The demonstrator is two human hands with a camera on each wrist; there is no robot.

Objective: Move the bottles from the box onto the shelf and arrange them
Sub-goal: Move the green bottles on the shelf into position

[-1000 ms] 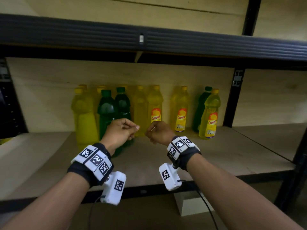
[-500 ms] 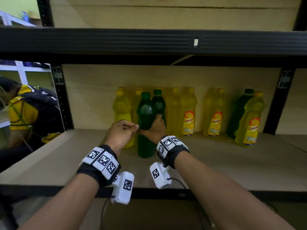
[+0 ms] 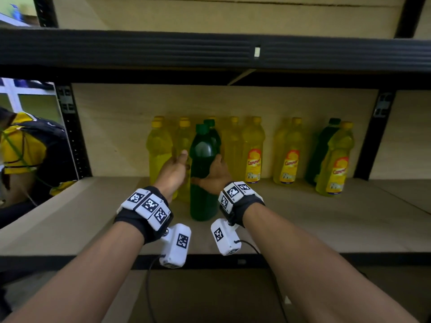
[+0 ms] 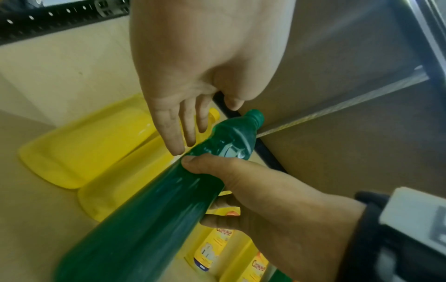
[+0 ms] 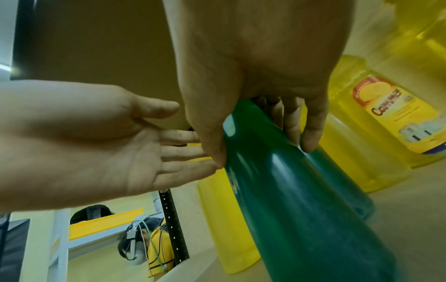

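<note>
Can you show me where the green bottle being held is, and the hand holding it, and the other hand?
green bottle (image 3: 202, 199): head view, on its lower body below the grip.
right hand (image 3: 215, 174): head view, on its back, wrapped round the bottle.
left hand (image 3: 172, 173): head view, on its back, fingers straight.

A green bottle (image 3: 203, 173) with a green cap stood upright on the wooden shelf (image 3: 303, 220), in front of the row. Behind it stood a second green bottle (image 3: 213, 130), mostly hidden. Yellow bottles (image 3: 253, 150) with yellow caps lined the back, some with their yellow-and-red labels facing front, others not. At the right end stood a third green bottle (image 3: 326, 145), with a yellow one (image 3: 335, 162) just in front.
</note>
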